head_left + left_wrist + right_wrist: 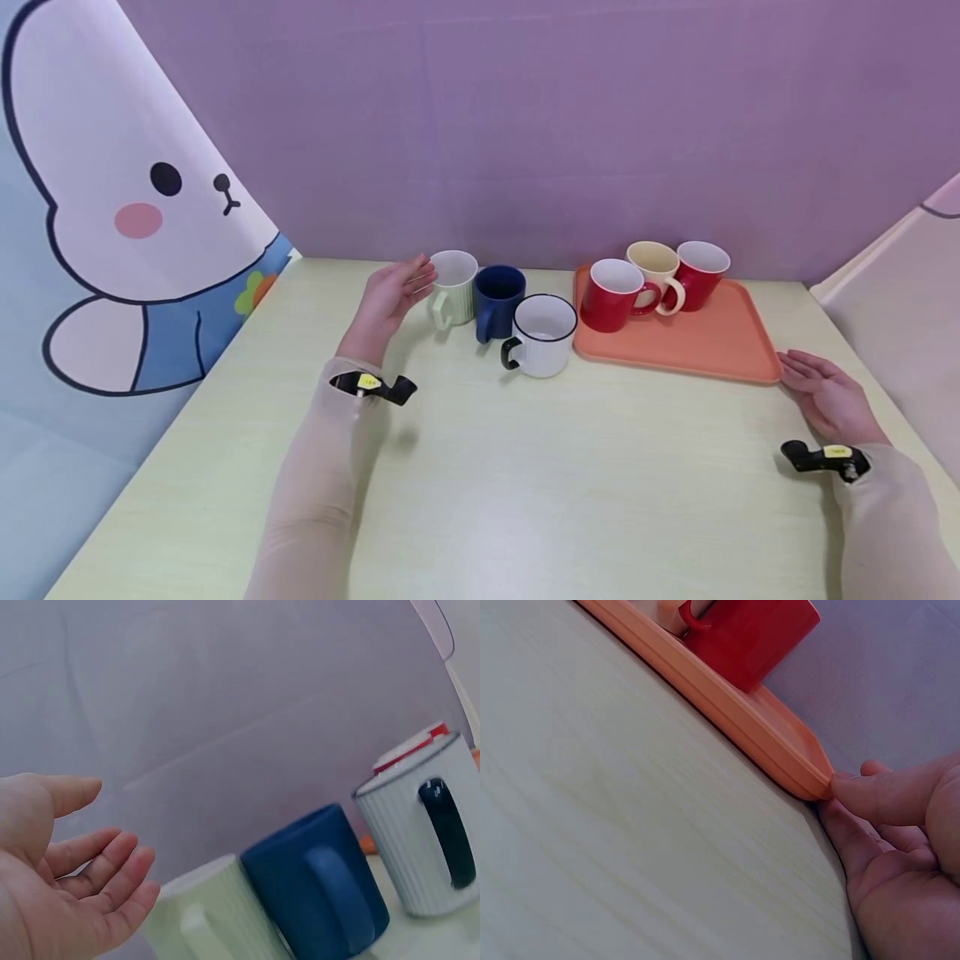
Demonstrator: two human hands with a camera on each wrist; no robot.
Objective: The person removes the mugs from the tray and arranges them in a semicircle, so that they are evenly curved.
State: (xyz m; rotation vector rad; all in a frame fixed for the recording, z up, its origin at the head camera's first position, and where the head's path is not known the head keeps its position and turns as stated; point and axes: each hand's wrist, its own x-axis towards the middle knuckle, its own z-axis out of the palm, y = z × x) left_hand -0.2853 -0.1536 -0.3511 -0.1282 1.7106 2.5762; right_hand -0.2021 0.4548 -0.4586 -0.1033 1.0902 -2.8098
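Note:
My left hand [390,292], fingers loosely extended, is beside the pale green ribbed mug [454,287] at the left end of the mugs. In the left wrist view its fingertips overlap that mug's edge; whether they touch cannot be told. A dark blue mug [499,300] and a white mug [545,333] with black rim and handle stand beside it. My right hand [828,400] touches the near right corner of the orange tray [720,354]; in the right wrist view, its thumb and a finger meet that corner. The tray carries two red mugs [606,300] and a cream mug [655,262].
All of it stands on a pale wooden table [570,492], before a purple backdrop [480,133]. Cartoon-printed cloth [135,308] borders the left side, and a pale panel [900,292] borders the right.

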